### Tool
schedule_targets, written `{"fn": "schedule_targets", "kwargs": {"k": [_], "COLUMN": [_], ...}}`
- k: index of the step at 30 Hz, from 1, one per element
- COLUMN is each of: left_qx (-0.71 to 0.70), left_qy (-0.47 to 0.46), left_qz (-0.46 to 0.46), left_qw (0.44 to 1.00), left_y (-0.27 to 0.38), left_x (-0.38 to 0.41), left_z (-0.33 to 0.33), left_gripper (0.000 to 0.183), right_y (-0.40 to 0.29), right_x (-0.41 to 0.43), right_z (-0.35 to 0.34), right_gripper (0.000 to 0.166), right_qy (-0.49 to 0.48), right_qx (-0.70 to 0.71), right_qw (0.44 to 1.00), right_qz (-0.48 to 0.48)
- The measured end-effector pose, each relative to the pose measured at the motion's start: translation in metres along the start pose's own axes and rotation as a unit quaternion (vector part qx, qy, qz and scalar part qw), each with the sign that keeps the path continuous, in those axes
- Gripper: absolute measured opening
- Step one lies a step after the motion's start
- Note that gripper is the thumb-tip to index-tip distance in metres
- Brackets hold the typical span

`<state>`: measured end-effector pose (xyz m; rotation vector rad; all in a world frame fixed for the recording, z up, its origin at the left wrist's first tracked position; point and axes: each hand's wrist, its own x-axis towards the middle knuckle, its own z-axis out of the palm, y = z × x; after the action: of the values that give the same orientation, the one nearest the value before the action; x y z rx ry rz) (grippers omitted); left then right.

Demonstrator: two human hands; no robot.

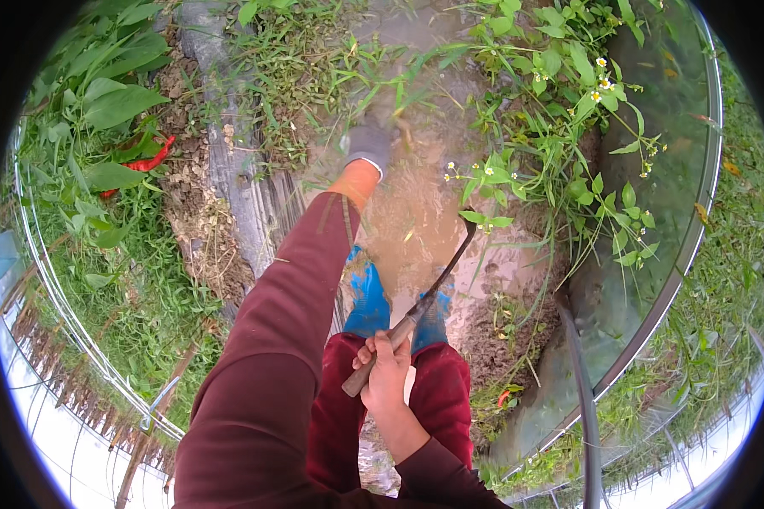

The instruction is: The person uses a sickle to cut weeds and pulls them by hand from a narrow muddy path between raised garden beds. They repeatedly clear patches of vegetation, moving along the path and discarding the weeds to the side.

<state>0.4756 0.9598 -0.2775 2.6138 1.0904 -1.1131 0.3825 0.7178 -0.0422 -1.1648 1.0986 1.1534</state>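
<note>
My right hand [387,369] is closed around the wooden handle [382,356] of a sickle-like tool in front of my knees. The tool's thin dark blade [452,262] points up and to the right and curves at its tip, beside small green leaves. My left hand [372,143], in a grey glove with an orange cuff, reaches forward over muddy water [414,210]. Motion blurs its fingers, near some grass stems [398,113]; whether it grips them cannot be told.
Blue boots [369,302] stand in the mud. Black plastic mulch [219,127] and pepper plants with red chillies [149,158] lie left. White-flowered weeds [586,95] lean in from the right, beside plastic sheeting [643,254] and a curved metal pipe [582,388].
</note>
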Motion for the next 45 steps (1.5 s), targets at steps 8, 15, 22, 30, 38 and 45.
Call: {"fn": "schedule_targets", "kwargs": {"k": [8,15,22,30,38,45], "left_qx": [-0.04,0.226,0.0,-0.039,0.182,0.347], "left_qy": [-0.085,-0.017,0.023,0.077,0.213,0.06], "left_qz": [0.168,0.268,-0.069,-0.058,0.117,0.2], "left_qw": [0.981,0.936,0.997,0.995,0.953,0.914], "left_y": [-0.034,-0.05,-0.089,-0.101,-0.216,-0.179], "left_x": [-0.065,-0.068,0.052,0.035,0.014,-0.037], "left_z": [0.027,0.023,-0.024,-0.078,-0.081,-0.078], "left_gripper": [0.022,0.028,0.039,0.02,0.024,0.052], "right_y": [-0.004,-0.001,-0.002,-0.003,-0.014,-0.048], "right_x": [0.0,0.002,0.001,0.005,-0.006,0.022], "right_z": [0.015,0.02,0.018,0.018,0.048,0.089], "right_gripper": [0.015,0.015,0.015,0.017,0.017,0.017], "right_qy": [-0.018,-0.02,-0.016,-0.002,-0.134,-0.086], "right_qx": [0.011,-0.004,-0.017,-0.054,-0.205,-0.229], "right_qw": [1.0,1.0,1.0,0.998,0.959,0.967], "right_qz": [-0.005,-0.006,0.0,-0.045,-0.145,-0.075]}}
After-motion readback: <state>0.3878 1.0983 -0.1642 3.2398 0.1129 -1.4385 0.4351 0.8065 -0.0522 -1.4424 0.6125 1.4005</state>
